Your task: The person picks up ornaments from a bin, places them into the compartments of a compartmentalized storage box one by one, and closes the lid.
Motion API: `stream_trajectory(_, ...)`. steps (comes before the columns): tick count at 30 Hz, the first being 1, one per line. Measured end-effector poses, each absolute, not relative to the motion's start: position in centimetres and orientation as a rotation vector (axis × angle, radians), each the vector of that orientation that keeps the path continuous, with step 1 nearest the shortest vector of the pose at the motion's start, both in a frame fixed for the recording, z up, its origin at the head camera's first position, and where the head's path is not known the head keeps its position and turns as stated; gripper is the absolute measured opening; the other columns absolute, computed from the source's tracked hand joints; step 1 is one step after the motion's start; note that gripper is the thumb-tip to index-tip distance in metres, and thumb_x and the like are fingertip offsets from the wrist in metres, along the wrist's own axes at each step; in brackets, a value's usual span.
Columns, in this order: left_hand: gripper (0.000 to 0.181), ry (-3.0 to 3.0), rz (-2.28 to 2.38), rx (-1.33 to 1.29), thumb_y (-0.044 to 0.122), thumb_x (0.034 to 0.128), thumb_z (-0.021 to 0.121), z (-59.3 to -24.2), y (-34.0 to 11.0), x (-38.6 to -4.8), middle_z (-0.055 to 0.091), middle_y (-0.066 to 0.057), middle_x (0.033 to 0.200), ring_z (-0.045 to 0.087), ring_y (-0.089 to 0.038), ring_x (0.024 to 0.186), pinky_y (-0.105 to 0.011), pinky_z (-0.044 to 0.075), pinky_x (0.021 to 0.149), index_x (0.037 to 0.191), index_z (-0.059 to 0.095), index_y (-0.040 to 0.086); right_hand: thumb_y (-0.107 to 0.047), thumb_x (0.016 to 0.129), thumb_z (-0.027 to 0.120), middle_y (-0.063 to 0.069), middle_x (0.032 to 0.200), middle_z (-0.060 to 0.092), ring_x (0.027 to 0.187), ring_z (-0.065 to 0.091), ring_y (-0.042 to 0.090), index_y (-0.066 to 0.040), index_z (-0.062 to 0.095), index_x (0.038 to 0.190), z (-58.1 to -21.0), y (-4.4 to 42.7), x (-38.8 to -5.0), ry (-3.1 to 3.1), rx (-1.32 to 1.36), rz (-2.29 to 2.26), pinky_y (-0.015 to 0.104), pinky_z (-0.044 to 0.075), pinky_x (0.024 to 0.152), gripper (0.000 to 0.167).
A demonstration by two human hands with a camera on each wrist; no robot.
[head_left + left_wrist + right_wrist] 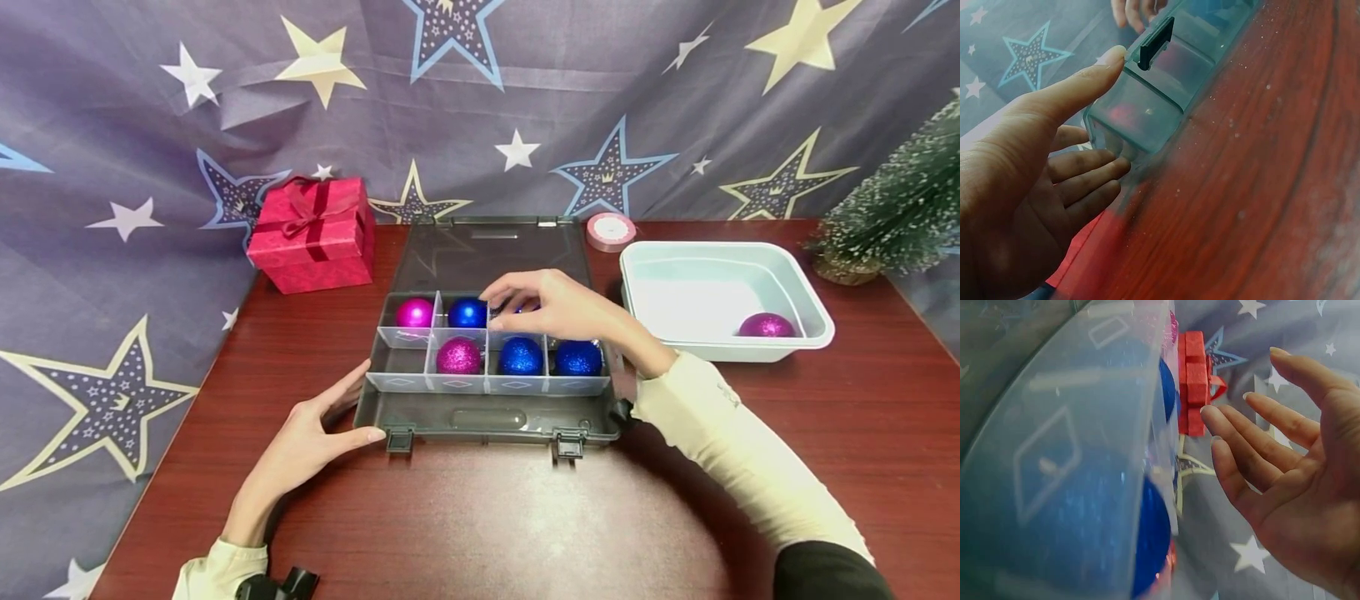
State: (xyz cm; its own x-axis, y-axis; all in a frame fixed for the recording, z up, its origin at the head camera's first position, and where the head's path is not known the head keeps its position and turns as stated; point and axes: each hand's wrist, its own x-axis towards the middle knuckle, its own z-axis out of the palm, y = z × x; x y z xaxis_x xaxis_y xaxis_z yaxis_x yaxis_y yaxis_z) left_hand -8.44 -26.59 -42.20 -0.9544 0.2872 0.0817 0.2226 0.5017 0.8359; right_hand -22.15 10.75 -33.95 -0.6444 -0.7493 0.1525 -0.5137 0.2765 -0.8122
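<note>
Box [435,410] of smoky see-through plastic sits open at the middle of the head frame, its lid [495,258] tipped back behind it. Pale dividers [457,383] split it into compartments. In the back row, a smooth pink ball [414,313] lies at the left end, with a blue ball [468,312] in the next compartment. The row in front carries a glittery pink ball [458,356] in its second compartment from the left, then two glittery blue balls [521,356] in the third and fourth.

The right hand [558,304] reaches over the right part of the back row. Its fingers are bent, and the right wrist view shows them released and spread apart. A bit of blue shows behind them in the head frame; most of that spot is hidden. The left hand [311,437] is at the box's left front corner, thumb by a latch [400,440], the other fingers along the side, extended rather than clenched.

Toward the right of the frame, a white tub [675,292] holds a magenta ball [766,325]. A ribbon roll [611,231] lies near the lid. A red gift box [311,237] is at the upper left, a small tree [900,196] at the upper right, all on a reddish-brown surface [525,508] before a starry cloth [480,125].
</note>
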Motion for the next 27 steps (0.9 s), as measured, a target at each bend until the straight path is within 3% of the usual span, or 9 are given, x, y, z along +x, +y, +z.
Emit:
stream_trajectory(9,0.087,2.667,1.469,0.455,0.019,0.0871,0.087,-42.2,-26.7,-8.5,0.062,-0.007,0.142,0.061,-0.019,0.127,-0.012,0.04,0.103,0.161,0.041,0.026,-0.015,0.097,0.076,0.007,0.107,0.075,0.09,0.071,0.022,-0.009,0.069,0.129,-33.4,15.5,-21.3,2.391,-0.994,-1.343,0.035,0.059,0.068,0.033)
stream_trajectory(15,0.087,2.651,1.47,0.442,0.021,0.0874,0.087,-42.2,-26.6,-8.4,0.062,-0.003,0.143,0.06,-0.016,0.128,-0.013,0.04,0.104,0.161,0.04,0.029,-0.014,0.098,0.074,0.01,0.114,0.074,0.094,0.069,0.02,-0.009,0.07,0.129,-33.5,19.2,-20.3,2.512,-0.914,-1.329,0.028,0.057,0.072,0.032)
stream_trajectory(19,0.088,2.642,1.475,0.433,0.022,0.0871,0.087,-42.3,-26.5,-8.4,0.061,-0.003,0.144,0.059,-0.015,0.129,-0.014,0.04,0.104,0.161,0.04,0.029,-0.012,0.097,0.075,0.012,0.119,0.072,0.102,0.069,0.014,-0.007,0.07,0.13,-33.7,21.9,-19.4,2.594,-0.857,-1.333,0.021,0.053,0.085,0.033)
stream_trajectory(27,0.088,2.64,1.485,0.436,0.02,0.0867,0.087,-42.3,-26.7,-8.4,0.061,-0.004,0.144,0.059,-0.016,0.129,-0.014,0.04,0.105,0.161,0.041,0.029,-0.005,0.096,0.074,0.011,0.119,0.071,0.1,0.069,0.005,-0.005,0.07,0.129,-33.5,26.7,-18.0,2.703,-0.687,-1.357,0.017,0.053,0.082,0.033)
